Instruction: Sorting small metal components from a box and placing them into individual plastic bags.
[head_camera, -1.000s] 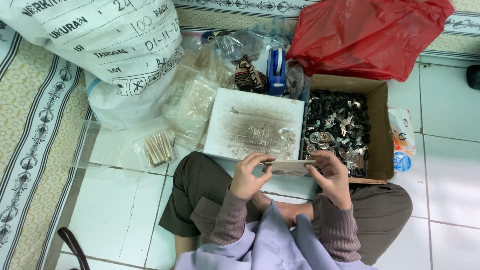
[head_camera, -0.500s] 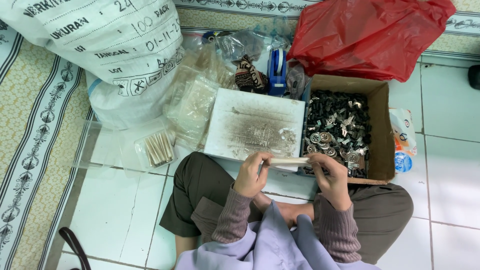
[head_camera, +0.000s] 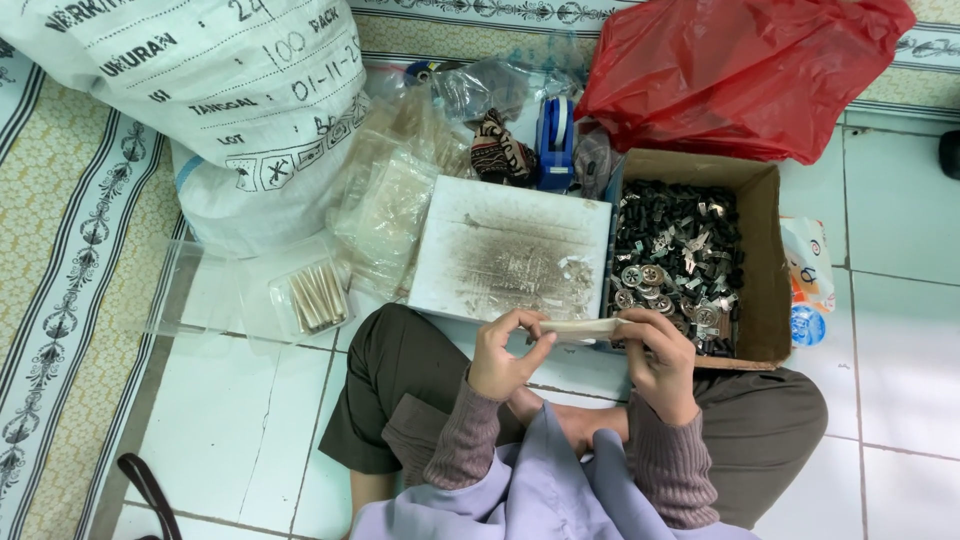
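Since the earlier frames the small pale packet has turned from lying flat and broad between the hands to showing edge-on as a thin strip, while both hands have stayed in about the same place over the lap. The left hand pinches the packet's left end between thumb and curled fingertips, and the right hand grips its right end with the fingers folded round it; the packet hangs level between them, just near of the white board on the floor. The board is smudged with dark marks and has a few small bits on it. Just right of it stands an open cardboard box full of small dark and silvery metal parts. To the left of the board lies a clear tray holding a bundle of pale sticks, with a heap of clear plastic bags beyond it. Farther off stand a blue tape dispenser, a red plastic bag at far right and a big white woven sack at far left.
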